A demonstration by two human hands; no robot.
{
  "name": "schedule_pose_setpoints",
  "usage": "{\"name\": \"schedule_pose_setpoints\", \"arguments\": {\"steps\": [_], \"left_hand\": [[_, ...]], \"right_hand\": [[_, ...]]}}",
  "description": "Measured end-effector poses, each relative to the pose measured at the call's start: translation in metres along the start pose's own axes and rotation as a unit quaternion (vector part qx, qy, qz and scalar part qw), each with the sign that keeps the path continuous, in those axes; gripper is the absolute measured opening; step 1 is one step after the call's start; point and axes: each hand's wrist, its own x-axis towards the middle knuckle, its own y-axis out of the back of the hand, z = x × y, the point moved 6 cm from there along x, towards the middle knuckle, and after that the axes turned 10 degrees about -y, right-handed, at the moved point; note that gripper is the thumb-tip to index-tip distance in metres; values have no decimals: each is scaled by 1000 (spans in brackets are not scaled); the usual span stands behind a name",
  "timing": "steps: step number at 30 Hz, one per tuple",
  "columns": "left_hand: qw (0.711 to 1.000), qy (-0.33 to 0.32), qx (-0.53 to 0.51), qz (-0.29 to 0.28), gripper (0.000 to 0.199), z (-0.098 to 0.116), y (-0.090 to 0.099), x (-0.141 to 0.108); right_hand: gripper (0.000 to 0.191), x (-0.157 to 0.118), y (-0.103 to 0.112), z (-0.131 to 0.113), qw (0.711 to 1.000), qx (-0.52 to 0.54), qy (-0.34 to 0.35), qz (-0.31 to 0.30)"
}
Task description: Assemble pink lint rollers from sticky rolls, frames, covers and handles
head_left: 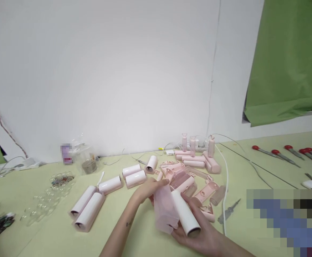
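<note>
My left hand [147,190] pinches the upper end of a translucent pink plastic case [165,210], held above the table. My right hand [205,228] is wrapped round a white tube [185,214] with a dark open lower end; its fingertips also reach the case's lower edge. Tube and case lie side by side, tilted. Behind my hands is a pile of loose pink plastic parts [205,191]. To the left, several white tubes in pink shells [90,214] lie on the table, one of them a nearby piece [136,178].
Pink bottle-like pieces [192,146] stand at the wall above stacked pink cases [194,162]. A white cable [226,185] runs down beside a screwdriver [229,211]. Red-ended tools [285,157] lie right; clear round pieces [46,200] and a plastic container [86,160] are left.
</note>
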Motion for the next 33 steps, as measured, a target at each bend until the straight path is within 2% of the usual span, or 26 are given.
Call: {"name": "schedule_pose_setpoints", "arguments": {"steps": [2, 5, 8, 11, 13, 15, 17, 19, 21, 24, 27, 30, 33], "left_hand": [[1000, -9, -9, 13, 48, -7, 12, -9], [996, -65, -57, 38, 51, -20, 35, -28], [978, -150, -142, 36, 62, -41, 53, -45], [981, -140, -137, -11, 65, -68, 50, -55], [989, -129, -72, -28, 66, -73, 42, -59], [990, -141, 20, 0, 73, -61, 35, -61], [981, -175, 83, 25, 72, -37, 23, -62], [975, -211, 73, -22, 56, -14, 1, -61], [972, -227, 19, -65, 42, -3, -20, -57], [968, -225, -109, -22, 34, -6, -31, -46], [951, -191, -239, 44, 35, -22, -26, -39], [944, -172, -265, 96, 31, -28, -17, -42], [952, -164, -250, 71, 30, -23, -18, -49]], "right_hand": [[40, 1, -1, 2, 985, 159, -67, -8], [31, 3, -3, 1, 919, 368, -142, -3], [26, 3, -7, -1, 864, 471, -177, -6], [25, 1, -11, -3, 817, 541, -197, -23], [27, -1, -16, -5, 801, 561, -203, -51], [29, -1, -21, -8, 805, 554, -193, -84], [29, 0, -24, -9, 813, 544, -182, -100], [30, 1, -24, -6, 814, 541, -191, -87], [28, 3, -21, -3, 815, 542, -197, -56], [25, 4, -14, -3, 829, 530, -179, -7], [32, 1, -16, -1, 849, 487, -205, 7], [46, -5, -25, 6, 881, 406, -242, -21], [50, -8, -33, 12, 914, 329, -225, -70]]}}
